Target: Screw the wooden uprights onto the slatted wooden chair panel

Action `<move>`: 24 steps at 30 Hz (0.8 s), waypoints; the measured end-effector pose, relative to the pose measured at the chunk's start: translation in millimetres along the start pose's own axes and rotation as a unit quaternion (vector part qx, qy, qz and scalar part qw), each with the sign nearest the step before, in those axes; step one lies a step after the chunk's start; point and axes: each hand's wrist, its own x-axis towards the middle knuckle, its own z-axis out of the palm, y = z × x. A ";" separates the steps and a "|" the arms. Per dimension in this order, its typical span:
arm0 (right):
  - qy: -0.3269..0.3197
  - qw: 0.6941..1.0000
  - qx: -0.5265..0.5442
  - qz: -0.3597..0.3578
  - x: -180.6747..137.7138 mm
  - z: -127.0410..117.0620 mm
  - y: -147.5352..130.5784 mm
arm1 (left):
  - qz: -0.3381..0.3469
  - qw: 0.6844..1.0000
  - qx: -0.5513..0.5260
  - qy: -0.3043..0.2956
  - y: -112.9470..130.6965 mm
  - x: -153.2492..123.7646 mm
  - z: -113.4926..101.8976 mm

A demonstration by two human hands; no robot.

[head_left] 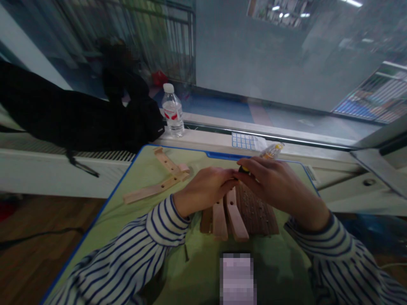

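Observation:
My right hand is closed round a black-and-yellow handle, like a screwdriver's; most of it is hidden by the fingers. The fingertips of my left hand are pinched together right beside it, and what they grip is hidden. Below both hands, two pale wooden pieces with holes, one on the left and one on the right, lie side by side across a brown wooden board. Many small metal bits, like screws, are scattered on the board's right part.
Two more wooden pieces lie at the table's left. A long screw and a phone are near me on the green table. A water bottle, black bag and clear plastic packet are behind.

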 end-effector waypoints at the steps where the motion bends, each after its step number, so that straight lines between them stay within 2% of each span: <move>1: 0.003 1.000 -0.003 0.003 -0.3 0.6 -0.7 | 0.003 1.000 0.001 -0.003 0.4 -0.3 -0.8; 5: -0.004 1.000 -0.006 0.010 -0.9 0.2 -1.4 | -0.003 1.000 0.009 0.001 2.2 -0.8 -4.4; 12: -0.001 1.000 -0.001 0.024 -2.8 -2.2 -1.7 | -0.031 0.998 0.018 0.057 3.3 1.6 -0.9; 24: -0.061 0.997 0.048 -0.018 -0.9 -22.5 4.8 | -0.023 0.997 0.048 0.050 7.1 1.0 -2.3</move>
